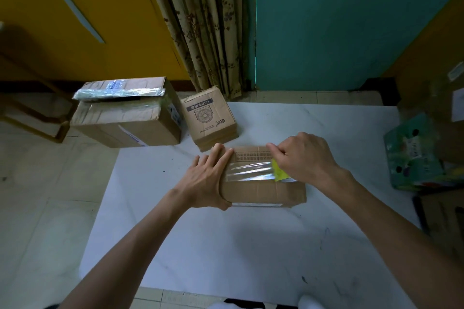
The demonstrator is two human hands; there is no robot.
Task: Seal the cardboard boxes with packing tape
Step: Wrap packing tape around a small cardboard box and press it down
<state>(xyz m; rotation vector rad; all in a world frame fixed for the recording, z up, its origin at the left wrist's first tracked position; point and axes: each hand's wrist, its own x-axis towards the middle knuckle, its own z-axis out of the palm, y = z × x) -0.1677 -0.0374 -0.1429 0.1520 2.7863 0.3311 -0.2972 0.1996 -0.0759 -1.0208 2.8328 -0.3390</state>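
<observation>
A flat cardboard box [266, 190] lies on the white sheet [226, 246] in the middle of the floor. A strip of clear packing tape [247, 170] runs across its top. My left hand [208, 178] lies flat over the box's left end, fingers straight on the tape's start, thumb down the near side. My right hand [303, 158] grips a tape roll with a yellow-green core [277, 170] at the strip's right end; most of the roll is hidden under the hand.
A small fan-printed box [209, 119] stands just behind. A large box [125, 118] with a loose taped flap sits at the far left. A green printed carton [414, 155] and more cardboard lie at the right. A curtain [200, 20] hangs behind.
</observation>
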